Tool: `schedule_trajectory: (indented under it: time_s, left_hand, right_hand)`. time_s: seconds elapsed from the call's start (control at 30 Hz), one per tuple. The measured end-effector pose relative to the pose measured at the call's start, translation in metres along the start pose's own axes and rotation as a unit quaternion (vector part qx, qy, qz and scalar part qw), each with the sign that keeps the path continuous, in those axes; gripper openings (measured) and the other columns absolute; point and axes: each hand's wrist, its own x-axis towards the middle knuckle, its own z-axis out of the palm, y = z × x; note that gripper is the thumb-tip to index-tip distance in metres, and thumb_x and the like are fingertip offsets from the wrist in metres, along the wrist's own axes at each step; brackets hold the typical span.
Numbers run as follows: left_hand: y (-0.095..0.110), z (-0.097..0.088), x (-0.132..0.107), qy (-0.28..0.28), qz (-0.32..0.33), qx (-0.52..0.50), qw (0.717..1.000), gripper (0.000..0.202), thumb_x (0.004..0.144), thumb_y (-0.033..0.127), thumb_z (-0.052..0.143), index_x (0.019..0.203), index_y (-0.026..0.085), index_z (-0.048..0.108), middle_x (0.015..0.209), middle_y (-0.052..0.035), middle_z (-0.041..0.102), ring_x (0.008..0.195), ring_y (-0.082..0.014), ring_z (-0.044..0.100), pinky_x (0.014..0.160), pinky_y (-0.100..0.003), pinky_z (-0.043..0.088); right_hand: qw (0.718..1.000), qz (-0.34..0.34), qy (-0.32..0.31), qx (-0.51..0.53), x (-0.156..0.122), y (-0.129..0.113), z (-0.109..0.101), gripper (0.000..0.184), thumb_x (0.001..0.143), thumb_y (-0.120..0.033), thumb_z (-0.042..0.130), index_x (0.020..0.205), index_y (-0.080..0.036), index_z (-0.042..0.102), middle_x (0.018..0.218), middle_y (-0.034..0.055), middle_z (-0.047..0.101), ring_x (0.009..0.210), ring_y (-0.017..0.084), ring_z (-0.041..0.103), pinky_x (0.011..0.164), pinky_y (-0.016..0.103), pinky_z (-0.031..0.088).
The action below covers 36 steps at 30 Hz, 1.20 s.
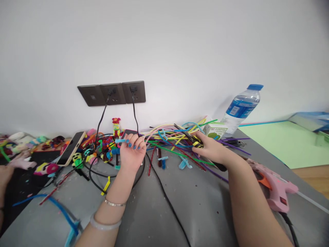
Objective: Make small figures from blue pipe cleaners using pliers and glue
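My left hand (133,152) is closed with the palm side up, its fingers curled around a short light blue fuzzy piece (120,140) whose end sticks out to the left. My right hand (212,149) lies over the pile, fingers wrapped around black-and-yellow pliers (189,135) whose jaws point to the upper left; part of the handle is hidden under the palm. Beneath and around the pliers spreads a heap of pipe cleaners (177,145) in several colours. Small light blue twisted pieces (185,162) rest on the grey table in front of the heap.
A pink glue gun (279,188) lies at the right. A water bottle (241,106) leans by the wall beside a small box (216,129). Black cables (167,195) cross the table. A phone (72,148) and small figures are at left, near another person's hand (5,175).
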Motion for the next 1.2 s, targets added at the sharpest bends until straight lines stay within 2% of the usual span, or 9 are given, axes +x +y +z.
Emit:
schedule_trajectory:
  time_s: [0.23,0.33,0.47,0.57,0.67,0.77,0.83,1.0,1.2]
  left_hand:
    - [-0.01,-0.001,-0.005,0.014,-0.015,0.0,1.0,0.044,0.098,0.032,0.034,0.057,0.019,0.028,0.052,0.0049,0.024,0.048,-0.0089,0.03,0.047,-0.022,0.031]
    - [-0.014,0.002,-0.005,0.018,-0.051,0.075,0.996,0.049,0.096,0.047,0.035,0.056,0.018,0.033,0.053,0.0042,0.026,0.049,-0.0092,0.03,0.048,-0.023,0.031]
    - [-0.031,-0.001,-0.007,-0.026,-0.089,0.231,0.968,0.048,0.093,0.047,0.043,0.055,0.018,0.041,0.053,0.003,0.032,0.05,-0.0098,0.034,0.051,-0.024,0.032]
    - [-0.045,-0.01,-0.009,-0.044,-0.041,0.414,0.908,0.042,0.088,0.045,0.051,0.057,0.017,0.048,0.055,0.0017,0.041,0.052,-0.0101,0.037,0.054,-0.025,0.033]
    - [-0.051,-0.018,-0.012,-0.072,0.003,0.597,0.799,0.038,0.091,0.041,0.047,0.062,0.017,0.054,0.059,0.0003,0.049,0.057,-0.0114,0.045,0.056,-0.025,0.033]
    - [-0.051,-0.021,-0.015,-0.139,0.034,0.693,0.707,0.036,0.095,0.037,0.04,0.068,0.017,0.055,0.064,-0.0003,0.054,0.06,-0.0125,0.05,0.06,-0.026,0.035]
    - [-0.051,-0.021,-0.016,-0.157,0.047,0.714,0.681,0.036,0.096,0.036,0.038,0.07,0.018,0.054,0.066,-0.0005,0.055,0.061,-0.0127,0.051,0.061,-0.026,0.036]
    - [-0.054,-0.023,-0.015,-0.136,0.065,0.701,0.697,0.037,0.096,0.04,0.037,0.071,0.018,0.054,0.067,-0.001,0.057,0.062,-0.0133,0.052,0.06,-0.025,0.037]
    - [-0.053,-0.028,-0.012,-0.109,0.074,0.681,0.721,0.04,0.096,0.044,0.04,0.07,0.018,0.056,0.064,-0.0005,0.054,0.059,-0.0129,0.049,0.057,-0.024,0.037]
  right_hand:
    - [0.998,0.018,-0.054,-0.035,0.007,0.005,0.012,0.051,0.075,-0.033,0.059,0.123,-0.018,0.053,0.109,0.0107,0.07,0.093,0.028,0.067,0.076,0.032,0.047]
    - [0.996,0.035,-0.042,-0.068,0.008,0.001,0.014,0.05,0.076,-0.036,0.058,0.121,-0.015,0.052,0.106,0.0128,0.07,0.091,0.028,0.066,0.072,0.032,0.046]
    - [0.986,0.043,0.027,-0.161,0.011,0.0,0.02,0.049,0.074,-0.034,0.062,0.118,-0.016,0.054,0.103,0.0144,0.069,0.097,0.034,0.063,0.077,0.038,0.045]
    - [0.973,0.056,0.082,-0.208,0.014,0.006,0.027,0.049,0.074,-0.04,0.065,0.116,-0.016,0.058,0.108,0.018,0.065,0.105,0.04,0.057,0.082,0.046,0.043]
    - [0.969,0.062,0.152,-0.186,0.017,0.009,0.028,0.042,0.076,-0.049,0.064,0.104,-0.018,0.063,0.107,0.0182,0.063,0.103,0.04,0.056,0.082,0.05,0.043]
    - [0.96,0.02,0.26,-0.099,0.021,0.004,0.027,0.023,0.083,-0.041,0.056,0.09,-0.019,0.062,0.094,0.0135,0.064,0.094,0.033,0.059,0.082,0.046,0.045]
    - [0.951,-0.051,0.304,-0.023,0.025,-0.004,0.029,0.013,0.084,-0.03,0.052,0.088,-0.02,0.059,0.088,0.0103,0.065,0.087,0.028,0.06,0.082,0.043,0.047]
    - [0.947,-0.236,0.207,0.062,0.038,-0.02,0.05,0.027,0.087,-0.018,0.045,0.11,-0.021,0.06,0.115,0.0106,0.066,0.112,0.026,0.058,0.098,0.044,0.044]
    - [0.958,-0.267,0.101,0.013,0.05,-0.014,0.074,0.035,0.089,-0.015,0.044,0.118,-0.02,0.063,0.126,0.0115,0.064,0.122,0.026,0.055,0.104,0.049,0.041]
